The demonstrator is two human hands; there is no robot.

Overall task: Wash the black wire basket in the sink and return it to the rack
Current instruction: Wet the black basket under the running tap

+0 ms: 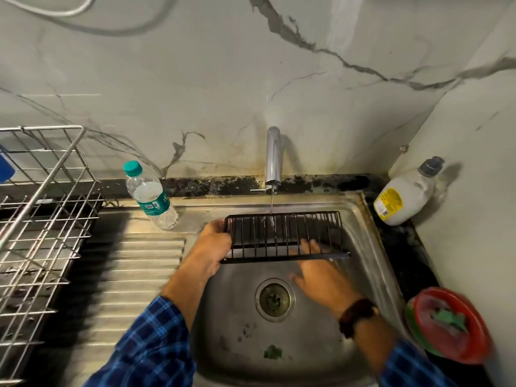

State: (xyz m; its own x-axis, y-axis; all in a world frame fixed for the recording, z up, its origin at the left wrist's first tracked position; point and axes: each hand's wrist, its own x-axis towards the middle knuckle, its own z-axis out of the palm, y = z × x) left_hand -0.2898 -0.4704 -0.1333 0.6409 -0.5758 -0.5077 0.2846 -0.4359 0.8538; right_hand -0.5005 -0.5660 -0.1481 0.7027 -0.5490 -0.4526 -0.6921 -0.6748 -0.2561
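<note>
The black wire basket (pixel 282 236) is held tilted over the steel sink (pixel 363 247), under a thin stream of water from the chrome tap (pixel 273 157). My left hand (pixel 212 250) grips the basket's left end. Blurred, with its fingers spread, my right hand (pixel 318 270) lies flat against the basket's front lower edge; some fingertips show through the wires. The silver wire rack (pixel 42 219) stands at the left on the counter.
A plastic water bottle (pixel 150 195) with a teal cap stands at the sink's back left corner, by the ribbed drainboard (pixel 134 275). A white detergent bottle (pixel 405 194) sits at the back right. A red bowl (pixel 449 325) holding a green scrubber rests on the right counter.
</note>
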